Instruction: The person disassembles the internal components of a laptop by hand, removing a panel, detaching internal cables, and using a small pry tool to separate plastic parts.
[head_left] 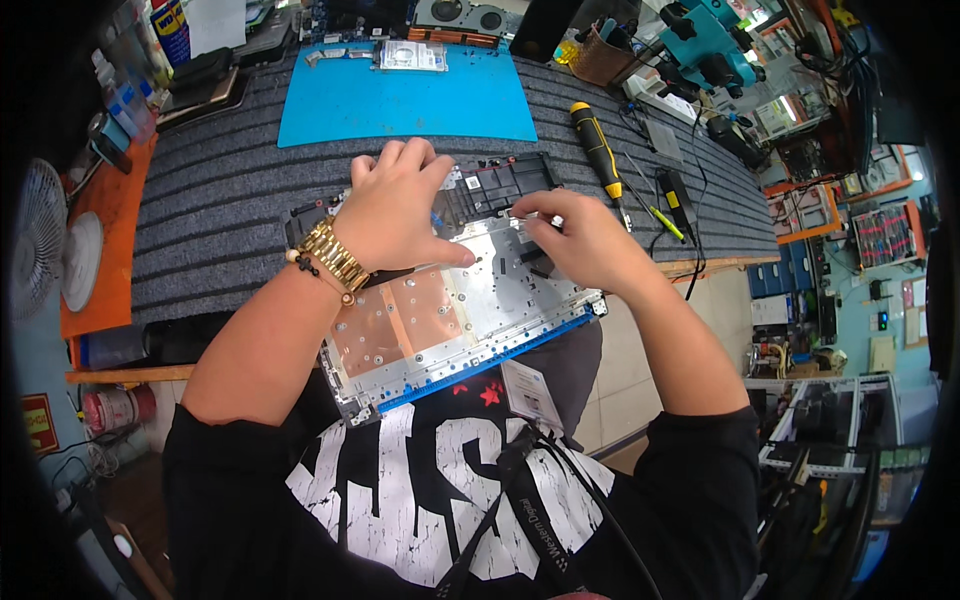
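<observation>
An opened laptop base (pixel 450 320), with a silver metal plate, copper-coloured patches and a blue front edge, lies tilted on the grey ribbed mat (pixel 220 200). My left hand (pixel 395 205), with a gold watch at the wrist, rests flat on its black upper part and presses it down. At the plate's upper middle, the fingertips of my right hand (pixel 575 240) pinch something small; what it is stays hidden.
A yellow-and-black screwdriver (pixel 597 150) lies right of the laptop base, with a slim pen-like tool (pixel 665 222) and cables beside it. A blue work mat (pixel 400 100) holding a drive sits behind. Cluttered shelves and a microscope stand at the right; a fan is at left.
</observation>
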